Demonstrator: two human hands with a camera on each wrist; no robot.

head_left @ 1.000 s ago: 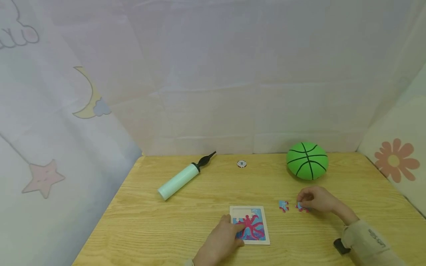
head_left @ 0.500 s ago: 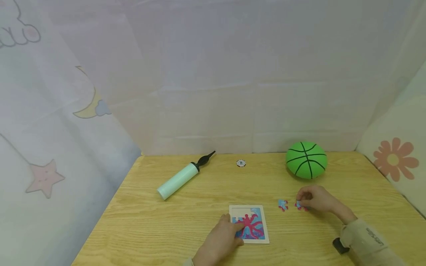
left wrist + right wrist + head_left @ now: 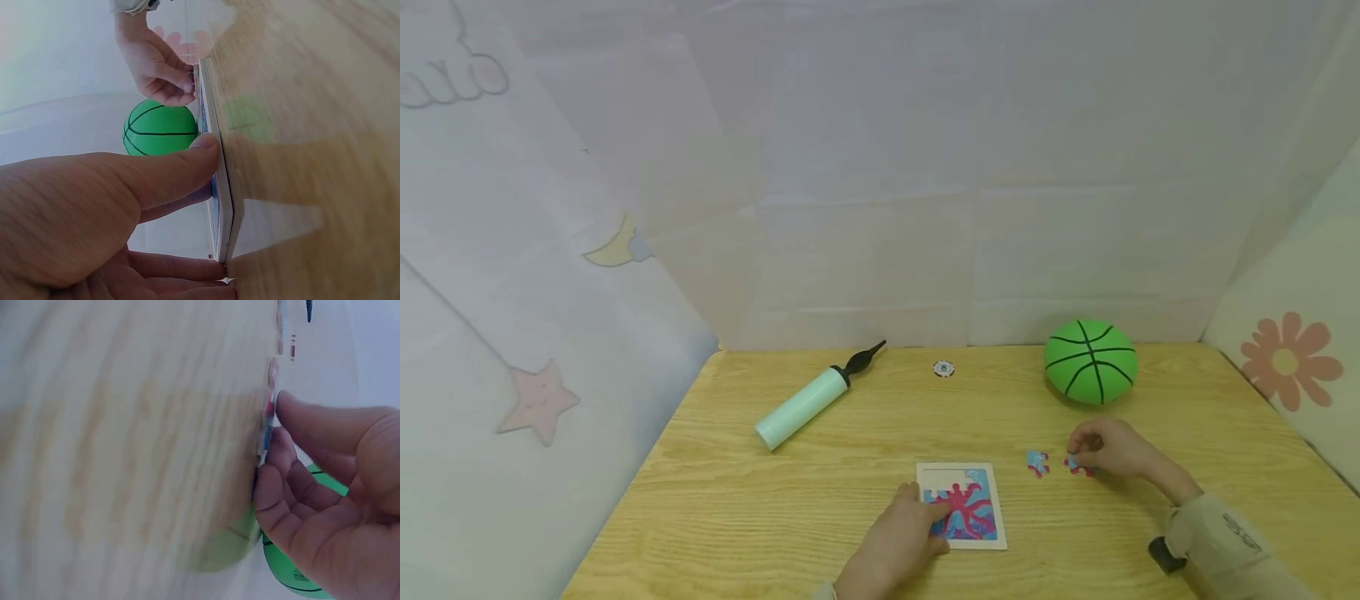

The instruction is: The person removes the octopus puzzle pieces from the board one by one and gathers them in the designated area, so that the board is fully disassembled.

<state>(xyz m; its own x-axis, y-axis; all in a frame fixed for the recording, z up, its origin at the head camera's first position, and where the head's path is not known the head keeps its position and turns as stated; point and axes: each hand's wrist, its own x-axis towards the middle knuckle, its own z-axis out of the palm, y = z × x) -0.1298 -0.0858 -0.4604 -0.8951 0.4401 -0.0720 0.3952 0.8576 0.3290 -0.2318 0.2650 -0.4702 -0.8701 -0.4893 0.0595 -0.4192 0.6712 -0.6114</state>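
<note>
My left hand (image 3: 898, 533) grips the left side of a jigsaw puzzle board (image 3: 1002, 525) with a pale frame and a pink octopus picture. One finger lies over the picture. In the left wrist view the thumb (image 3: 181, 172) presses against the board's edge (image 3: 230, 219), other fingers at a far corner. The upper left of the board shows bare backing. To the right, my right hand (image 3: 1116, 450) pinches a blue and pink puzzle piece (image 3: 1077, 468), low at the tabletop; fingers partly cover it. Just left of it lies another puzzle piece (image 3: 1037, 463).
Behind the right hand stands a green ball (image 3: 1092, 362) with black lines. A pale green hand pump (image 3: 805, 408) with a black nozzle lies at the left. Near the table's back edge is a poker chip (image 3: 943, 368). Printed curtains (image 3: 865, 183) surround the wooden table (image 3: 715, 508).
Both hands keep their places on the board and the puzzle piece. The printed curtain at the left has shifted rightward, its moon and star with it.
</note>
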